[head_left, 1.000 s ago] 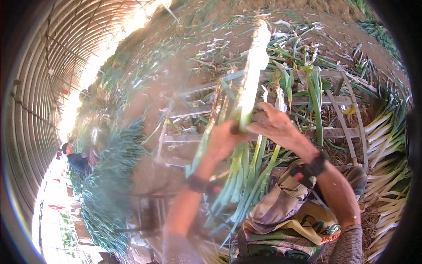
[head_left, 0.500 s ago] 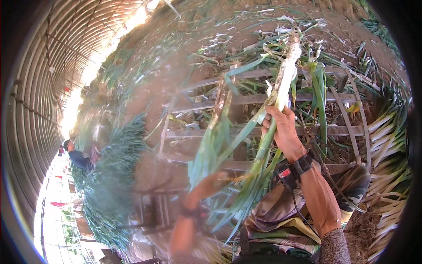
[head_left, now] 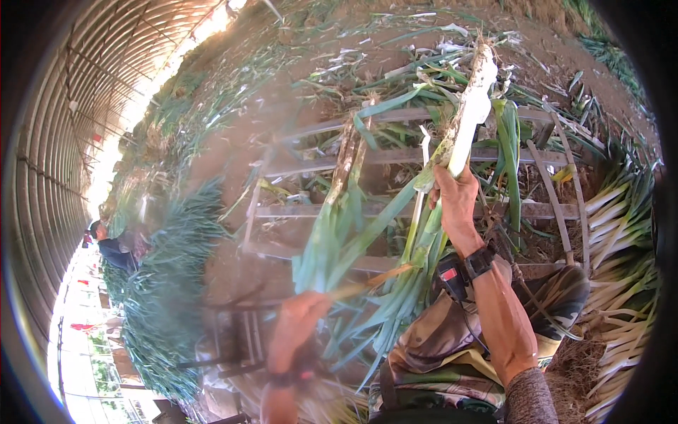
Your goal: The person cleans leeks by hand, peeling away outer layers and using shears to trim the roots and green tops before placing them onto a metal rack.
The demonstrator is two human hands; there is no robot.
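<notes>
My right hand (head_left: 458,205) is closed round a leek (head_left: 469,120), just below its white stalk. Its root end points away from me, and dry, soil-stained outer skin clings to the left side of the stalk. The green leaves hang down toward my lap. To the left, my left hand (head_left: 300,321), smeared by motion, has its fingers closed at the end of a yellowed leaf (head_left: 374,281) that stretches toward the leek's greens. Soil-covered leeks (head_left: 344,159) lie on a metal frame (head_left: 417,157) in front of me.
Leeks with white stalks (head_left: 614,219) are piled along the right. A large heap of green leek tops (head_left: 166,283) lies at the left, with another person (head_left: 116,247) beyond it. Peeled scraps (head_left: 353,60) litter the soil. A limp green leaf (head_left: 510,162) drapes over the frame.
My left hand has moved down and left, away from the leek, with the yellowed leaf drawn out longer. My right hand keeps its hold on the leek, tilted slightly to the right.
</notes>
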